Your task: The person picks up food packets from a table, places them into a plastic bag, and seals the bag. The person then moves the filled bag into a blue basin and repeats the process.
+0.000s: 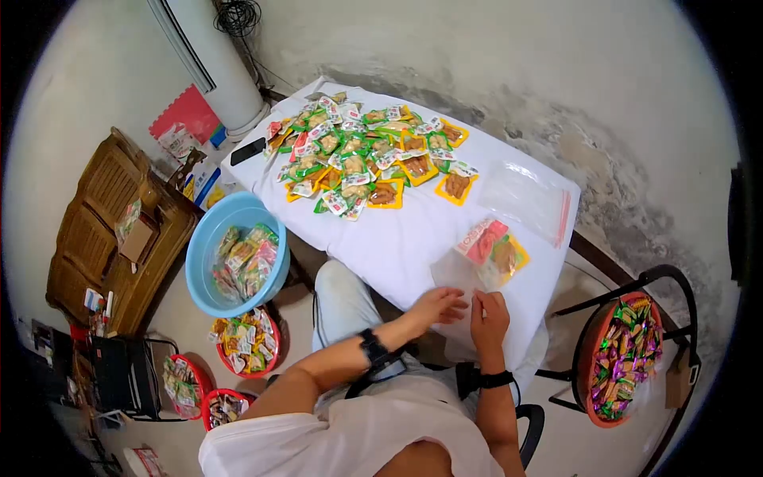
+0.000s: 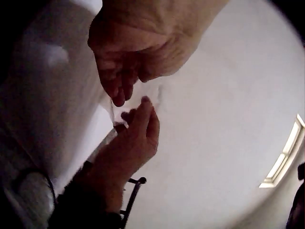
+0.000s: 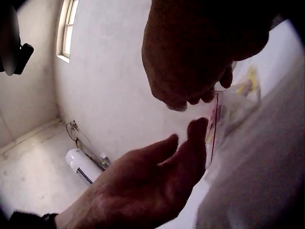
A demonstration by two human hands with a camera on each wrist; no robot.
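A clear zip bag lies at the near side of the white-covered table, its opening toward me. Inside it show a red-and-white packet and a yellow-edged snack packet. My right hand pinches the bag's near end with curled fingers. Beside it, my left hand has its fingers loosely extended toward the bag's mouth. In the right wrist view, the left hand is close to the bag's red seal line. The right hand's fingertips are partly hidden there.
Snack packets are heaped across the table, beside a dark phone. Flat clear bags lie at the right. A blue basin of filled bags and red baskets stand left; a basin of wrapped sweets stands right.
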